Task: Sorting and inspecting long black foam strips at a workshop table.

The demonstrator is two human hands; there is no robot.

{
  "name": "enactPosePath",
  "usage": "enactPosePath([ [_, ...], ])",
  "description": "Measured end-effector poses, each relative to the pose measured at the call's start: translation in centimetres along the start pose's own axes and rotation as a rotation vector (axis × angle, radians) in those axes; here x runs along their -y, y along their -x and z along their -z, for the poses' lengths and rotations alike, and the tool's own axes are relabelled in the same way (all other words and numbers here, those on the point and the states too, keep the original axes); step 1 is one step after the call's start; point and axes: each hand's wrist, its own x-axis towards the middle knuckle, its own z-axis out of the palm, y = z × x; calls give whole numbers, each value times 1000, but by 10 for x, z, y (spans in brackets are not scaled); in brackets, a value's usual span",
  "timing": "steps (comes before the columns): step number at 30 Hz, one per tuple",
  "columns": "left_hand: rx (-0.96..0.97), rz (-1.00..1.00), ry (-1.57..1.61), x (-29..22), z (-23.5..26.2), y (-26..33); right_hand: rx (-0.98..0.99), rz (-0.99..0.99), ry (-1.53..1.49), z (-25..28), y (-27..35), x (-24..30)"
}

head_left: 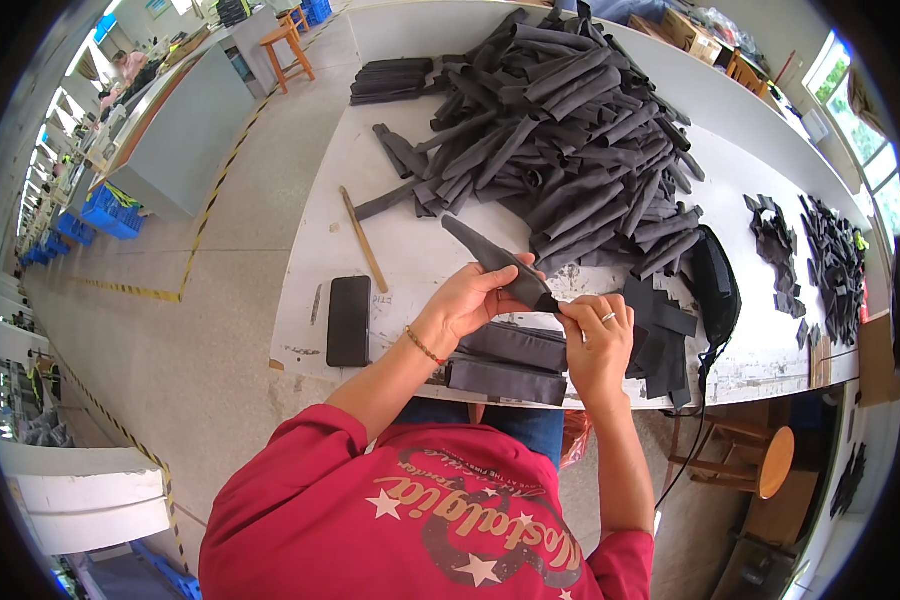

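Between my hands, above the near edge of the white table (pixel 410 240), is a dark grey fabric tube (pixel 482 250), slanting from upper left to lower right. My left hand (pixel 477 293) grips its middle, thumb on top. At the tube's lower right end, my right hand (pixel 600 335) pinches the end with thumb and fingers; a ring is on one finger. Just beneath the hands lie flat stacks of folded dark fabric pieces (pixel 507 381). Beyond them rises a big heap of similar dark fabric tubes (pixel 580 130).
Left of my hands lie a black phone (pixel 349 322) and a wooden stick (pixel 364 240). Flat black pieces (pixel 664 335) and a black pouch-like object (pixel 715 285) with a cord are at right. More dark scraps (pixel 836 270) lie farther right. A wooden stool (pixel 773 462) stands below the table.
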Motion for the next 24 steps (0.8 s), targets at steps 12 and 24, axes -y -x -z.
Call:
enactPosePath([
  [12,-10,-134,1,-9,-24,10,-106,63,151,0,1,6],
  [24,9,-38,15,-8,-23,12,-60,222,196,11,-1,0],
])
